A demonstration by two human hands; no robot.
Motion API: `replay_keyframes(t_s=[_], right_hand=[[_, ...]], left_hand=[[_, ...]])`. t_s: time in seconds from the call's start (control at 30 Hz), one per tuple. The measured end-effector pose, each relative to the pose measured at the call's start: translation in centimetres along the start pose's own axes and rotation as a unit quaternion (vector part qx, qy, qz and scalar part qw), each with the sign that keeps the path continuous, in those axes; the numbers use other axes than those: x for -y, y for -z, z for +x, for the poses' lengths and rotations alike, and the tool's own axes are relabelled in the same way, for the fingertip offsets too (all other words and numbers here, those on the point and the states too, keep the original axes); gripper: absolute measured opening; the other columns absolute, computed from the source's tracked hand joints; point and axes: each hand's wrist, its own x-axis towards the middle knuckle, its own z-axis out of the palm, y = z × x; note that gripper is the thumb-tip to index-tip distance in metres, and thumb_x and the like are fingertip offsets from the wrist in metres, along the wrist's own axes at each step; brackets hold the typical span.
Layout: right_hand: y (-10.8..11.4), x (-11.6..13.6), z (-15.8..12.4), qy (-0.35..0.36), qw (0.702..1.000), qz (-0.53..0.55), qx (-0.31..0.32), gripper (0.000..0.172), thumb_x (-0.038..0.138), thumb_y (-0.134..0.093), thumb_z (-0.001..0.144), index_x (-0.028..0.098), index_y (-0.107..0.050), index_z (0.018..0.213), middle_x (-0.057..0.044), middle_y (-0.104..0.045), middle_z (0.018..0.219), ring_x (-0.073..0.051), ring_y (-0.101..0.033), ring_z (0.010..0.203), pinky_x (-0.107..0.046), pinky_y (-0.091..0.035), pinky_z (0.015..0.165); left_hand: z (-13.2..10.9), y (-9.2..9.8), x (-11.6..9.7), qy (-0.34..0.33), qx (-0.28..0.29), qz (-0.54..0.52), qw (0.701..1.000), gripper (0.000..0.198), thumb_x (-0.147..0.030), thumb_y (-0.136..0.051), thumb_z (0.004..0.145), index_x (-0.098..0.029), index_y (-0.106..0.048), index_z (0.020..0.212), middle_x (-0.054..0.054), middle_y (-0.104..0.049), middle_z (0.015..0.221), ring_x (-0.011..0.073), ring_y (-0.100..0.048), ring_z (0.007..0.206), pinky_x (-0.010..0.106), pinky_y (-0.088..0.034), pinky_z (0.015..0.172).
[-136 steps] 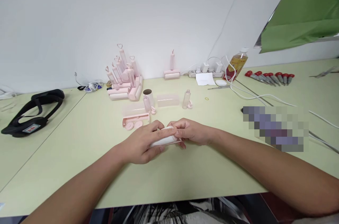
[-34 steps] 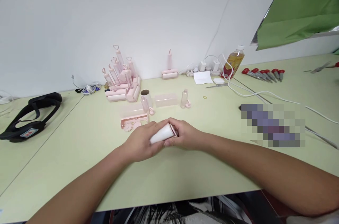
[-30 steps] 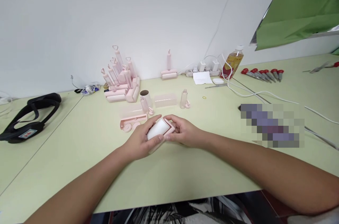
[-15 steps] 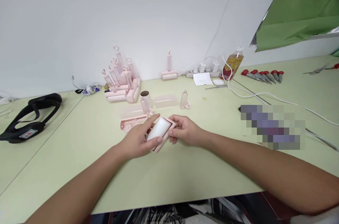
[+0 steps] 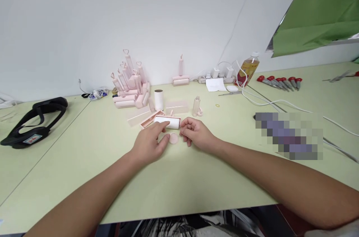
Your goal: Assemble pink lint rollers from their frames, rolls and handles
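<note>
A white lint roll (image 5: 167, 122) lies on the green table (image 5: 182, 181), resting in a pink holder (image 5: 148, 120). My left hand (image 5: 148, 144) lies flat with its fingers stretched out; its index fingertip touches the roll. A small pink round cap (image 5: 174, 138) lies on the table between my two hands, by my left thumb. My right hand (image 5: 196, 135) rests just right of the roll with its fingers curled in; I see nothing in them.
Behind the roll stand another upright white roll (image 5: 158, 99), a clear cover (image 5: 176, 107) and a small clear bottle (image 5: 196, 105). A pile of pink rollers (image 5: 130, 87) is at the back, a black headset (image 5: 33, 119) left, red screwdrivers (image 5: 280, 81), an oil bottle (image 5: 248, 68) and white cables (image 5: 269, 100) right.
The roll and its pink holder, held up between both hands, now lie on the table. A pink cap now lies between the hands. Both hands have let go.
</note>
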Motion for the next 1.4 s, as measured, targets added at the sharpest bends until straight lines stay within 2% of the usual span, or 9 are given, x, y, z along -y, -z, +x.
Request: replay_keyframes(t_s=[0.13,0.3,0.43,0.53,0.7,0.93,1.27,1.33,1.4], right_hand=[[0.3,-0.4,-0.3,0.057,0.996,-0.06,-0.015,0.009,0.024,-0.06,0.077,0.02,-0.055,0.084,0.005,-0.051,0.065,-0.01,-0.048,0.054,-0.022,-0.038,0.048],[0.8,-0.3,-0.4,0.159,0.956,-0.234,-0.075,0.008,0.024,-0.056,0.082,0.021,-0.06,0.088,0.0,-0.055,0.076,-0.013,-0.049,0.064,-0.027,-0.04,0.06],[1.1,-0.1,-0.1,0.202,0.917,-0.34,-0.045,0.042,0.024,-0.06,0.079,0.022,-0.055,0.121,-0.01,-0.051,0.128,-0.023,-0.053,0.107,-0.037,-0.045,0.086],[1.1,-0.2,0.3,0.187,0.908,-0.374,-0.005,0.067,0.031,-0.064,0.079,0.021,-0.04,0.141,-0.013,-0.041,0.143,-0.028,-0.041,0.128,-0.045,-0.037,0.102],[1.3,-0.2,0.4,0.186,0.898,-0.396,0.04,0.056,0.022,-0.067,0.076,0.022,-0.054,0.13,-0.011,-0.058,0.12,-0.027,-0.052,0.11,-0.043,-0.041,0.094],[0.9,0.2,-0.2,0.17,0.963,-0.209,0.01,0.021,0.028,-0.061,0.082,0.021,-0.06,0.101,0.001,-0.056,0.079,-0.013,-0.048,0.067,-0.026,-0.039,0.062],[-0.1,0.1,-1.6,0.063,0.992,0.015,0.112,0.03,0.04,-0.074,0.074,0.018,-0.056,0.084,0.003,-0.053,0.069,-0.012,-0.052,0.06,-0.025,-0.043,0.055],[0.1,0.5,-1.7,0.049,0.994,0.024,0.098,0.029,0.039,-0.074,0.074,0.018,-0.056,0.082,0.003,-0.053,0.066,-0.012,-0.052,0.056,-0.025,-0.043,0.052],[0.4,0.8,-1.5,0.051,0.996,0.019,0.071,0.027,0.037,-0.073,0.074,0.018,-0.056,0.079,0.003,-0.053,0.063,-0.012,-0.053,0.054,-0.026,-0.045,0.051]], left_hand=[[0.1,0.8,1.1,0.007,-0.05,0.029,0.998,0.033,-0.032,-0.049,0.089,-0.02,-0.058,0.119,0.005,-0.066,0.103,0.0168,-0.062,0.076,0.029,-0.05,0.067],[0.3,0.7,1.0,0.029,-0.006,0.059,0.998,0.038,-0.033,-0.048,0.09,-0.021,-0.057,0.125,0.007,-0.059,0.131,0.0186,-0.066,0.085,0.031,-0.053,0.07],[0.6,0.2,0.7,0.016,0.037,0.112,0.993,0.052,-0.032,-0.049,0.09,-0.019,-0.044,0.14,0.009,-0.045,0.148,0.0278,-0.054,0.123,0.036,-0.054,0.08],[0.6,0.0,0.5,0.0,0.053,0.127,0.991,0.052,-0.031,-0.049,0.09,-0.018,-0.044,0.139,0.011,-0.048,0.145,0.0281,-0.053,0.124,0.036,-0.054,0.078],[0.2,0.2,-0.2,-0.036,0.058,0.131,0.989,0.036,-0.029,-0.051,0.089,-0.023,-0.055,0.124,0.007,-0.06,0.123,0.0226,-0.063,0.092,0.033,-0.05,0.064],[0.5,0.6,0.1,-0.078,-0.037,0.12,0.989,0.044,-0.03,-0.057,0.088,-0.022,-0.05,0.131,0.012,-0.058,0.124,0.0294,-0.053,0.11,0.045,-0.044,0.093],[-0.2,1.3,-1.2,-0.028,-0.001,-0.12,0.992,0.039,-0.045,-0.058,0.087,-0.021,-0.059,0.118,0.004,-0.069,0.099,0.0183,-0.063,0.083,0.029,-0.05,0.07],[0.0,1.8,-0.5,-0.004,-0.051,-0.112,0.992,0.04,-0.042,-0.057,0.087,-0.02,-0.057,0.121,0.005,-0.068,0.101,0.0178,-0.062,0.083,0.029,-0.051,0.069],[0.3,2.4,0.5,0.053,-0.166,-0.049,0.983,0.038,-0.035,-0.054,0.088,-0.019,-0.055,0.123,0.007,-0.065,0.107,0.0186,-0.061,0.085,0.031,-0.051,0.071]])
